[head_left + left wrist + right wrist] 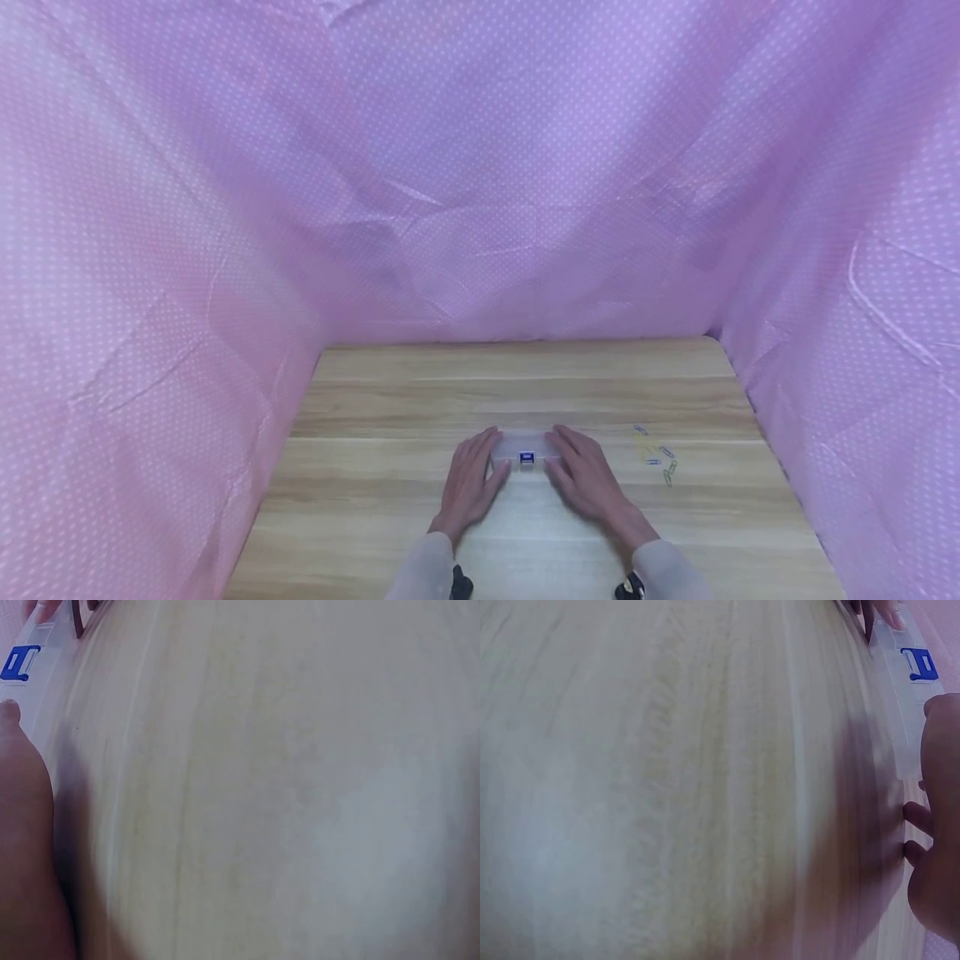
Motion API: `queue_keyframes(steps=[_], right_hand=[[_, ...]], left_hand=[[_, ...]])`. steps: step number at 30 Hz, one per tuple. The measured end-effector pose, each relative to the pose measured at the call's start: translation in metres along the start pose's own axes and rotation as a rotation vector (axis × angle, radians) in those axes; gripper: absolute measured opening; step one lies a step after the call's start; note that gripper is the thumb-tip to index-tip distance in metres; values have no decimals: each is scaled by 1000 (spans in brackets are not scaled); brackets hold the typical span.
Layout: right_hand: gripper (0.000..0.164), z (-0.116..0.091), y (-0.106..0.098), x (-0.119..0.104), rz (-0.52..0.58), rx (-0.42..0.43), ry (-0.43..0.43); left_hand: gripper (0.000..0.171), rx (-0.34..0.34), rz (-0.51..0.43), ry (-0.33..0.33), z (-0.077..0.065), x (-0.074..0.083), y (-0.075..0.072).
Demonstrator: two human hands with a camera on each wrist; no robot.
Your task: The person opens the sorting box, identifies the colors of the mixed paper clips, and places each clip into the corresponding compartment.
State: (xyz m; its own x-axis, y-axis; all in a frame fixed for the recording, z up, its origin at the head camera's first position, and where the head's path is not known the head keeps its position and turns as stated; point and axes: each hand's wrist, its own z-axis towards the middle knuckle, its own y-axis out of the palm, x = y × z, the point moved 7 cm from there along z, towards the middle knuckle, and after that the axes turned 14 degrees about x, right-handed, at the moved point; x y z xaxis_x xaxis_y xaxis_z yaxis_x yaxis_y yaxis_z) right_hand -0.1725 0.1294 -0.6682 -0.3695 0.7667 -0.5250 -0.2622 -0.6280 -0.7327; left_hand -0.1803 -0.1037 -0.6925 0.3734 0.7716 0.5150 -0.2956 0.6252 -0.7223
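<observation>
A clear plastic box (527, 440) with a blue latch (527, 457) on its front sits on the wooden table in the head view. My left hand (471, 477) grips its left end, thumb at the front and fingers toward the back. At the opposite end, my right hand (588, 475) holds it the same way. The left wrist view catches the blue latch (19, 663) and part of the left thumb (10, 712) at the edge. In the right wrist view, the box (901, 697) looks shut, its latch (924, 664) lying flat.
Several coloured paper clips (667, 452) lie scattered on the table to the right of the right hand. The wooden table (390, 392) ends at pink dotted cloth (525, 167), which hangs behind it and on both sides.
</observation>
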Motion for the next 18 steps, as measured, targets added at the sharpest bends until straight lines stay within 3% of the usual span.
queue_keyframes(steps=[5,10,15,18], right_hand=[[51,3,0,-1,24,-17,20],[51,6,-1,-1,31,-28,26],[58,8,-2,0,52,-55,73],[62,9,-2,-3,63,-29,81]], left_hand=[[61,-19,-46,-83,1,-6,3],[61,-9,-72,-107,2,-8,4],[61,-50,-85,-140,3,-10,4],[61,-59,-92,-143,4,-10,3]])
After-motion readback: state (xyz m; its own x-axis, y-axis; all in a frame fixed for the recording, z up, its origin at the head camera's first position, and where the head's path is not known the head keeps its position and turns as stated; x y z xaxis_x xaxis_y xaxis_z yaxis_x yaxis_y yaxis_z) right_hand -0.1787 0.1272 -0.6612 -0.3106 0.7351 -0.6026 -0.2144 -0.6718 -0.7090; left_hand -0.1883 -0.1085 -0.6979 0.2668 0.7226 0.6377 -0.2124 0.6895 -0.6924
